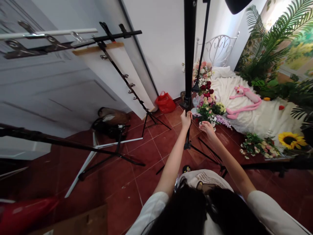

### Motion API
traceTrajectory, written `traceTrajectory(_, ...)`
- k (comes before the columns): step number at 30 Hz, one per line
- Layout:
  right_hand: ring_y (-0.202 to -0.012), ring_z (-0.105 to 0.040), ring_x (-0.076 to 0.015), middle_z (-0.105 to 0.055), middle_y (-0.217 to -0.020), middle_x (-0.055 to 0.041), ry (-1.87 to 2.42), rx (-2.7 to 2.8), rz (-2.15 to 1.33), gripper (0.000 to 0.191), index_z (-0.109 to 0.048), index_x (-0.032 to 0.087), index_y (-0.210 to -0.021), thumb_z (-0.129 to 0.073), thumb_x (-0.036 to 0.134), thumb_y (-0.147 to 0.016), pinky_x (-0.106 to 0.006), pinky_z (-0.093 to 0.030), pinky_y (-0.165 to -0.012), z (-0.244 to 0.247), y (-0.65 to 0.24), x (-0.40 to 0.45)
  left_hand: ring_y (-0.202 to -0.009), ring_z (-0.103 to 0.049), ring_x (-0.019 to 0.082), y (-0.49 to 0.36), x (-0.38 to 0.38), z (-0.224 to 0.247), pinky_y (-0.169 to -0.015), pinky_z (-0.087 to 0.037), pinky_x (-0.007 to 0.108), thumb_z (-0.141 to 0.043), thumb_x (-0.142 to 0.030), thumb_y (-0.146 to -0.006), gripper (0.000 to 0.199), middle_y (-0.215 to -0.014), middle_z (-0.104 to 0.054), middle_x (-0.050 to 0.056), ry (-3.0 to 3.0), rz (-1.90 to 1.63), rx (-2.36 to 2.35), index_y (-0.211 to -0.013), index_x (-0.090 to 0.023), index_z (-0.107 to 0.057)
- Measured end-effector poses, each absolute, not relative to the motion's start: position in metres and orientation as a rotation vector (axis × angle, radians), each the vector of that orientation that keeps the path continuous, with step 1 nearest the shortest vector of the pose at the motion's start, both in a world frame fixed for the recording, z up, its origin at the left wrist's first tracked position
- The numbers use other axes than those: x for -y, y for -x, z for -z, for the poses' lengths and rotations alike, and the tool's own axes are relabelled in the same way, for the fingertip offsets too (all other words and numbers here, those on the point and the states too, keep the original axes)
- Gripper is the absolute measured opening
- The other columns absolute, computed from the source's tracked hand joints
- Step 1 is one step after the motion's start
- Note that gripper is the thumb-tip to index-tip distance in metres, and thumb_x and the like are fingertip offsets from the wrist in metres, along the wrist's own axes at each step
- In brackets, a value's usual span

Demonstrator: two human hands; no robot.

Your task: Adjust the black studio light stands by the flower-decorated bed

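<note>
Bed (269, 120) looks fully dressed beyond the tall black stand (189, 62), which appears already erected though what is left to do we cannot tell, and our left hand (186, 120) is wrapped round it while our right hand (207, 127), half-open and apparently empty, hovers just beside it.

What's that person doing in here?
The person's left hand is closed on a black stand, just below its thick upper part. Their right hand is raised beside it, apart from the pole. Beyond, a pink toy lies on a bed with flowers along its edge.
</note>
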State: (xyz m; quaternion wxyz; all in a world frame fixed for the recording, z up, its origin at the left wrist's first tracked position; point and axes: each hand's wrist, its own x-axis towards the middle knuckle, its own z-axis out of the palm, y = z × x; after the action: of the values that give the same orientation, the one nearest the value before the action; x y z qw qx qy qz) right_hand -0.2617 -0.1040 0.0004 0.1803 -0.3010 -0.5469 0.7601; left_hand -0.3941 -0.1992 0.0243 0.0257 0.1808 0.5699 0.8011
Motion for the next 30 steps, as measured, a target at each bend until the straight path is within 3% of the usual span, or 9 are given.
traceTrajectory(6,-0.073,-0.074,-0.0156,-0.071,-0.071,0.0031,0.750,1.574,-2.180,0.038,-0.061,0.023,-0.091,-0.084,0.045,-0.069,-0.031,-0.061,-0.081,-0.015,0.229,0.092,-0.045,-0.044,0.010,0.393,0.198,-0.023,-0.051,-0.035,0.025,-0.057,-0.082,-0.077,0.063,-0.049,-0.048,-0.004,-0.590,-2.486,-1.760,-0.066,-0.021,-0.054)
traceTrajectory(9,-0.073,-0.075,-0.0166,-0.072,-0.072,0.0020,0.760,1.567,-2.167,0.041,-0.062,0.023,-0.091,-0.086,0.044,-0.065,-0.031,-0.062,-0.078,-0.022,0.208,0.077,-0.052,-0.052,0.013,0.382,0.196,-0.025,-0.056,-0.041,0.025,-0.057,-0.076,-0.083,0.056,-0.057,-0.056,-0.002,-0.475,-2.543,-1.901,-0.073,-0.021,-0.057)
traceTrajectory(11,-0.073,-0.076,-0.0171,-0.073,-0.072,0.0017,0.786,1.537,-2.117,0.042,-0.061,0.023,-0.091,-0.087,0.043,-0.064,-0.031,-0.063,-0.078,-0.026,0.189,0.064,-0.065,-0.062,0.017,0.370,0.193,-0.026,-0.065,-0.047,0.027,-0.055,-0.071,-0.088,0.051,-0.070,-0.064,0.003,-0.350,-2.613,-2.037,-0.082,-0.021,-0.061)
traceTrajectory(14,-0.073,-0.076,-0.0182,-0.073,-0.072,0.0020,0.838,1.436,-2.013,0.042,-0.062,0.024,-0.091,-0.088,0.042,-0.063,-0.034,-0.064,-0.079,-0.030,0.151,0.043,-0.100,-0.069,0.022,0.349,0.189,-0.028,-0.086,-0.052,0.031,-0.048,-0.063,-0.096,0.048,-0.101,-0.071,0.013,-0.186,-2.702,-2.230,-0.102,-0.019,-0.066)
traceTrajectory(18,-0.070,-0.076,-0.0177,-0.074,-0.071,0.0016,0.940,1.268,-1.862,0.040,-0.066,0.024,-0.090,-0.088,0.039,-0.060,-0.035,-0.065,-0.080,-0.027,0.082,0.025,-0.130,-0.058,0.024,0.322,0.193,-0.026,-0.113,-0.041,0.034,-0.041,-0.052,-0.101,0.046,-0.130,-0.063,0.019,-0.100,-2.680,-2.389,-0.121,-0.017,-0.064)
traceTrajectory(21,-0.070,-0.076,-0.0165,-0.075,-0.071,0.0003,1.045,1.134,-1.767,0.040,-0.067,0.023,-0.088,-0.089,0.036,-0.057,-0.032,-0.066,-0.079,-0.020,0.028,0.020,-0.138,-0.051,0.026,0.301,0.197,-0.013,-0.119,-0.037,0.039,-0.042,-0.047,-0.101,0.045,-0.140,-0.054,0.021,-0.058,-2.594,-2.464,-0.132,-0.018,-0.058)
traceTrajectory(25,-0.073,-0.078,-0.0191,-0.076,-0.073,-0.0010,1.163,1.040,-1.695,0.035,-0.069,0.025,-0.085,-0.089,0.037,-0.059,-0.035,-0.067,-0.078,-0.011,-0.033,0.024,-0.130,-0.054,0.027,0.266,0.187,0.014,-0.113,-0.043,0.044,-0.048,-0.040,-0.098,0.039,-0.137,-0.050,0.021,-0.088,-2.463,-2.399,-0.130,-0.018,-0.053)
traceTrajectory(28,-0.082,-0.079,-0.0215,-0.079,-0.082,-0.0054,1.214,1.029,-1.760,0.035,-0.071,0.026,-0.087,-0.090,0.042,-0.062,-0.036,-0.067,-0.081,-0.011,-0.064,0.034,-0.098,-0.066,0.020,0.240,0.163,0.027,-0.094,-0.054,0.037,-0.049,-0.041,-0.098,0.027,-0.115,-0.062,0.014,-0.266,-2.355,-2.066,-0.113,-0.019,-0.055)
traceTrajectory(30,-0.088,-0.079,-0.0225,-0.080,-0.090,-0.0091,1.252,1.025,-1.806,0.037,-0.073,0.025,-0.089,-0.089,0.045,-0.063,-0.034,-0.067,-0.083,-0.012,-0.077,0.042,-0.078,-0.066,0.016,0.224,0.140,0.025,-0.081,-0.055,0.033,-0.050,-0.046,-0.097,0.028,-0.096,-0.066,0.009,-0.475,-2.222,-1.786,-0.104,-0.020,-0.055)
